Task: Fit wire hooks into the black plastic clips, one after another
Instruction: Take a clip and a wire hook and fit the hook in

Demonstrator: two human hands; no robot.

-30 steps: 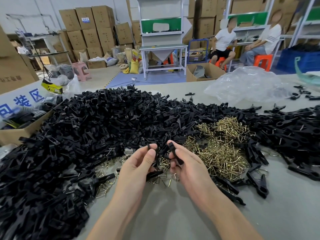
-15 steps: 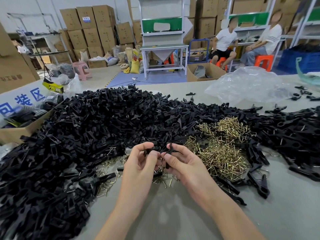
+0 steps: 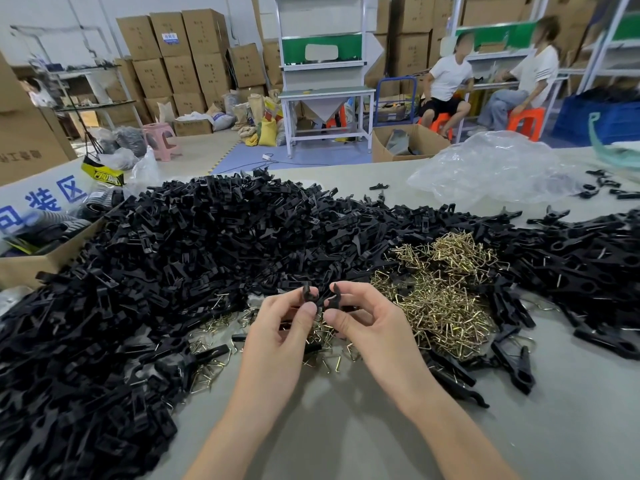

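Note:
My left hand [image 3: 280, 332] pinches a black plastic clip half [image 3: 307, 293] between thumb and fingers, and my right hand [image 3: 369, 323] pinches a second black clip half [image 3: 335, 295]. Their upper ends stand side by side above the table, close together. Behind and left of my hands lies a big heap of black clip parts [image 3: 180, 258]. A pile of brass-coloured wire hooks [image 3: 440, 292] sits just right of my hands, with loose hooks [image 3: 211, 372] scattered under them. No hook is visible in either hand.
Assembled black clips [image 3: 588, 265] spread along the right side of the grey table [image 3: 346, 431]. A crumpled clear plastic bag [image 3: 491, 168] lies at the back right, a cardboard box [image 3: 31, 265] at the left edge. Two people sit on orange stools beyond.
Both hands have lifted slightly and come together; the two clip pieces, held apart a second ago, now stand upright next to each other between my fingertips.

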